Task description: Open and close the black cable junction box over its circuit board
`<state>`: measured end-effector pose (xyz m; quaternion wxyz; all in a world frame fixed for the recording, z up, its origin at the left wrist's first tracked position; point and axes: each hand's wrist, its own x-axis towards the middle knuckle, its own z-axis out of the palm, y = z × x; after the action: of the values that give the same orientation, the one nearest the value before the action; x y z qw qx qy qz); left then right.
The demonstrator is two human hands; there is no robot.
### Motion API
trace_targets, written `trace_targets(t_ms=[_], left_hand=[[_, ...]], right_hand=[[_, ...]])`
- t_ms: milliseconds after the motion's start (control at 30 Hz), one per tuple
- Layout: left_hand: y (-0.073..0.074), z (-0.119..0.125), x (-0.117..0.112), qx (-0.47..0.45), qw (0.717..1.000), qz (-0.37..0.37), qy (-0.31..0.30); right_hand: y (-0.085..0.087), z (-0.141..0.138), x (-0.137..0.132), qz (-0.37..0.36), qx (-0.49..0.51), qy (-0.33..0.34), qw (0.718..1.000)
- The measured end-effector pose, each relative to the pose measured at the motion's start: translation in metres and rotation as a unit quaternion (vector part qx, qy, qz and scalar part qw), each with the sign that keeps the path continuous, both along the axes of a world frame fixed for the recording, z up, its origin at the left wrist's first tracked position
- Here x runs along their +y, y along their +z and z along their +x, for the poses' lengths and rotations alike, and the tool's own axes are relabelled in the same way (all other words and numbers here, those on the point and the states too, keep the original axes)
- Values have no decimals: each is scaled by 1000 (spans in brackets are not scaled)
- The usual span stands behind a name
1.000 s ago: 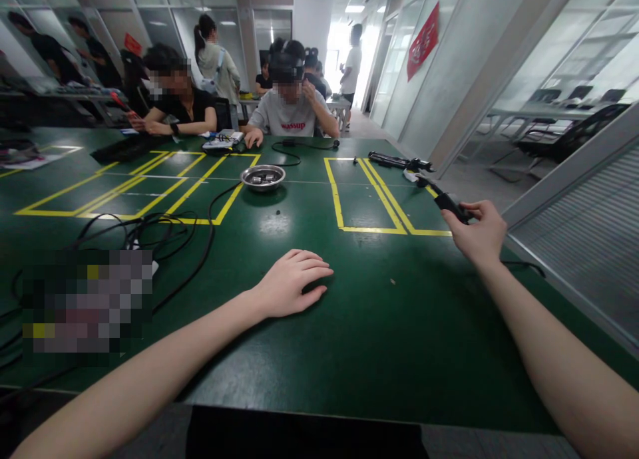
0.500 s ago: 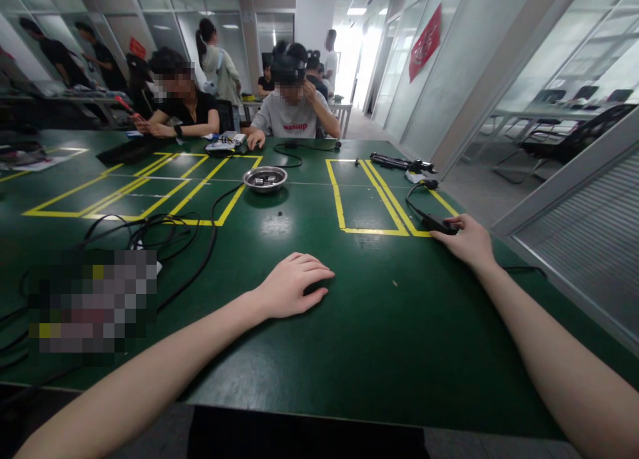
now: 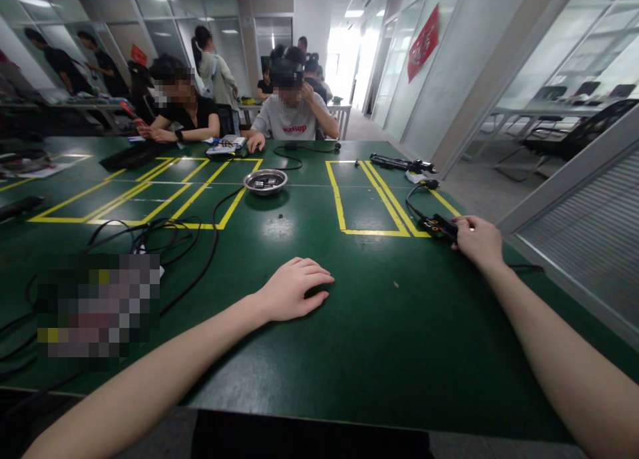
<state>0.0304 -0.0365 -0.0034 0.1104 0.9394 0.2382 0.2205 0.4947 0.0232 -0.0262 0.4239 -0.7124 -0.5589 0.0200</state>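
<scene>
My left hand (image 3: pixel 294 287) lies flat on the green table (image 3: pixel 379 339), fingers stretched out, holding nothing. My right hand (image 3: pixel 478 241) is at the table's right side, fingers curled on a small black device (image 3: pixel 439 227) with a cable (image 3: pixel 414 199) running from it. The device rests on the table at the corner of a yellow tape rectangle (image 3: pixel 369 199).
A metal bowl (image 3: pixel 265 179) with small parts stands mid-table. Black cables (image 3: pixel 164 236) loop at the left. A black tool (image 3: pixel 399 161) lies at the far right. Two people sit at the far edge; others stand behind. Table edge drops off at right.
My right hand brought the black device down from the air onto the table and drew it slightly nearer. My left hand has stayed put.
</scene>
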Motion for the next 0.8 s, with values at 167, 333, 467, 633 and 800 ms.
trace_targets(t_ms=[167,333,467,633,800], left_hand=[[-1,1,0,1,1000,-3,3],[-2,1,2,2,1000,-7,1],[-1,0,2,8,1000,-11,-1],[0,0,1,5,1000,-14,-5],[1,0,1,2,1000,-19,-5]], right_hand=[[8,-18,-4,-102,34,-101,989],[16,-28,-8,-118,36,-121,985],[18,-31,-9,-108,13,-126,986],[17,-32,-8,-78,-114,-75,988],[23,-33,-7,-128,-127,-70,981]])
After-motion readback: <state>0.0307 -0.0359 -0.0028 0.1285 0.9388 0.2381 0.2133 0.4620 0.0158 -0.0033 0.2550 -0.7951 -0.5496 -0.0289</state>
